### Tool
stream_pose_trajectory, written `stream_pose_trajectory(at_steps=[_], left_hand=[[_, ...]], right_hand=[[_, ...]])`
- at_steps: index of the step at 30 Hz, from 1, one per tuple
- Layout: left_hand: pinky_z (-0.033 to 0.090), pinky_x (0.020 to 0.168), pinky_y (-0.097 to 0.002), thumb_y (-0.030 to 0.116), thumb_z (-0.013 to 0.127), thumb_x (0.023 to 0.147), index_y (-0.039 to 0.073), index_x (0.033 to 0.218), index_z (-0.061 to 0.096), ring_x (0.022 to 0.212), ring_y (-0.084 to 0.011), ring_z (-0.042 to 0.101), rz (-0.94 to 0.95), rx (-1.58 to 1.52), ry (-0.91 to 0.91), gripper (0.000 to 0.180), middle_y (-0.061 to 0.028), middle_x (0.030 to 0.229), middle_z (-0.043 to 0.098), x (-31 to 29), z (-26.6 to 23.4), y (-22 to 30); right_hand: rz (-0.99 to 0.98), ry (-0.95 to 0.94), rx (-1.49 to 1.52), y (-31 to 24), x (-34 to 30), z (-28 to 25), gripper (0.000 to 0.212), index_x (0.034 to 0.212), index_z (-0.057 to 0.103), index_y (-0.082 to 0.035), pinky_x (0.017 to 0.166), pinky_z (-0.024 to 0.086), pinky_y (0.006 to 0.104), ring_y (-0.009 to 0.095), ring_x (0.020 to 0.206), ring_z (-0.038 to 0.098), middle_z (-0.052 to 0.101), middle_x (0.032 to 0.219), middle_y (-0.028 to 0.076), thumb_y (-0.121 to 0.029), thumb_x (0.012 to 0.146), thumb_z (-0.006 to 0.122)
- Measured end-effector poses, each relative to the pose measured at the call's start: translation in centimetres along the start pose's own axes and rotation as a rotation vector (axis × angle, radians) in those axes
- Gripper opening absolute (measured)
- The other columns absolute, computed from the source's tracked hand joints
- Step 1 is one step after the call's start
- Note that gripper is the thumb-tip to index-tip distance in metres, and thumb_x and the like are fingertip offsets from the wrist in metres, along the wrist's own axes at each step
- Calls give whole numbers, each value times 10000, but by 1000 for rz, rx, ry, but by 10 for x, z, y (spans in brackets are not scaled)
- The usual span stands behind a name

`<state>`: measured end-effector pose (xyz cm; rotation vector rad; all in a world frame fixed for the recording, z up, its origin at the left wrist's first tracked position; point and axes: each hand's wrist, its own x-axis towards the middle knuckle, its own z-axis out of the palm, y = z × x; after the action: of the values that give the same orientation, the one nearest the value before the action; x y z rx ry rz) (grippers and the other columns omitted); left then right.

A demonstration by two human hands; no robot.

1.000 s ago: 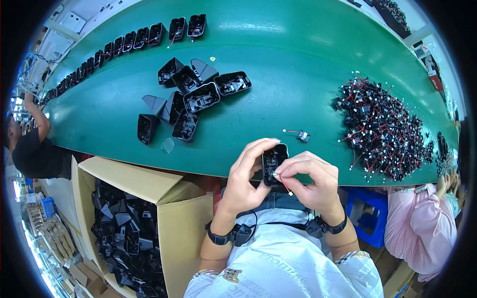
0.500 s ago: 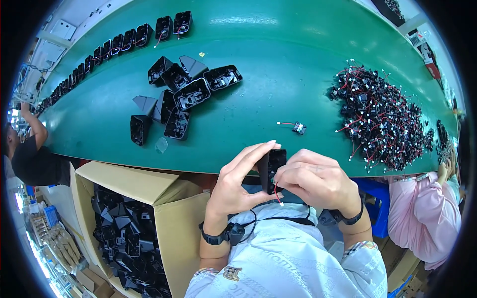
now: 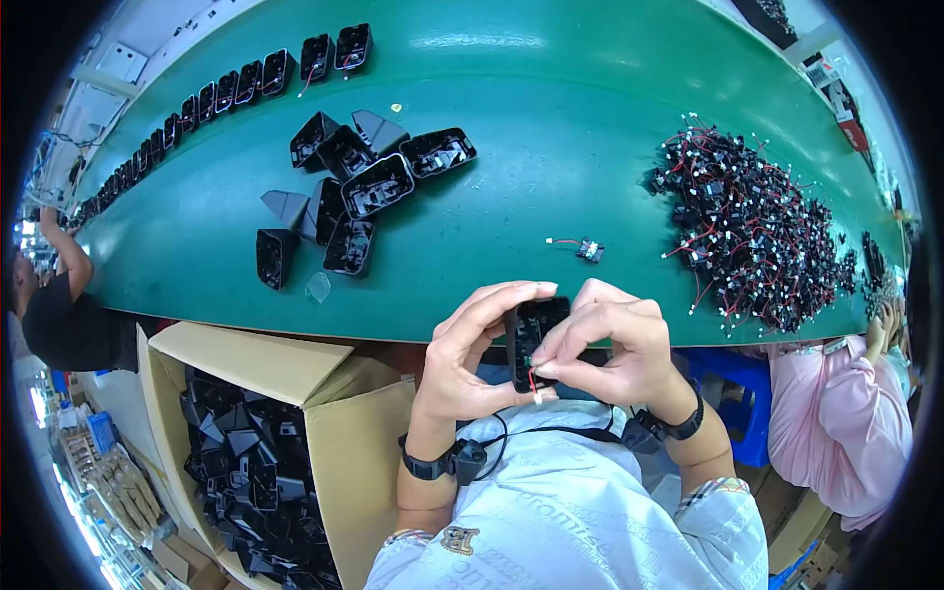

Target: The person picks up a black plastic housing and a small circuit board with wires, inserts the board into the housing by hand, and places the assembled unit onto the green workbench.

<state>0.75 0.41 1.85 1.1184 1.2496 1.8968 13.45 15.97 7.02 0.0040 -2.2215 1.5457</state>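
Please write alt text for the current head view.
The left hand holds an open black plastic housing; the right hand pinches at its opening, beside a thin red wire. Similar black housings and a heap of black red-wired parts lie on the green table.

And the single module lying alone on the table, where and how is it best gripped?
Probably pinch the module by its compact black body, from the right: the thin red lead trails left, so that side stays free.

The housing (image 3: 529, 326), black and open-faced, was held raised, slightly tilted, its long side running near to far. The wire (image 3: 532, 378), red, emerged at the housing's near end and terminated in a white plug (image 3: 538, 397).
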Motion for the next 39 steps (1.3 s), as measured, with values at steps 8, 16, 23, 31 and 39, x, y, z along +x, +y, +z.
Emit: stream_pose_trajectory(at_steps=[8, 16, 23, 31, 39], left_hand=[[541, 970, -350, 83, 949, 623, -25, 1386, 561, 1200, -254, 618, 67, 503, 74, 862, -196, 1328, 599, 6, -7, 8], [573, 879, -377, 60, 919, 617, 21, 1382, 592, 1097, -301, 641, 140, 508, 282, 832, -185, 1255, 597, 10, 21, 9], [609, 790, -345, 12, 878, 611, 29, 1408, 557, 1078, -309, 652, 110, 547, 269, 860, -184, 1266, 578, 17, 39, 15], [544, 651, -283, 143, 927, 592, 52, 1361, 613, 901, -211, 656, 86, 701, 330, 836, -117, 1113, 624, 29, 35, 11], [538, 891, -399, 176, 971, 577, 11, 1282, 595, 1041, -319, 654, 282, 735, 387, 816, -145, 1160, 675, 24, 13, 2]], right_hand=[[-130, 58, -624, -7, -15, 15, 418, 1088, 731, -103, 764, 513, 361, 226, 911, 663, 754, 1044, 16, 59, 702, 743], [107, 15, -169, -9, -18, 5, 444, 1147, 672, 23, 954, 520, 421, 330, 1122, 611, 703, 1115, 176, 13, 708, 602], [224, 194, 25, 10, -29, 5, 288, 1011, 717, 32, 1038, 473, 430, 326, 1184, 600, 466, 1454, 252, -96, 759, 775], [525, 232, 858, 28, -24, 4, 241, 1033, 669, 17, 1126, 404, 455, 317, 1331, 534, 451, 1513, 274, -142, 860, 722], [744, 224, 1133, 2, -3, 10, 437, 1203, 613, 82, 1023, 501, 419, 261, 1093, 669, 661, 1228, 204, -248, 919, 654]])
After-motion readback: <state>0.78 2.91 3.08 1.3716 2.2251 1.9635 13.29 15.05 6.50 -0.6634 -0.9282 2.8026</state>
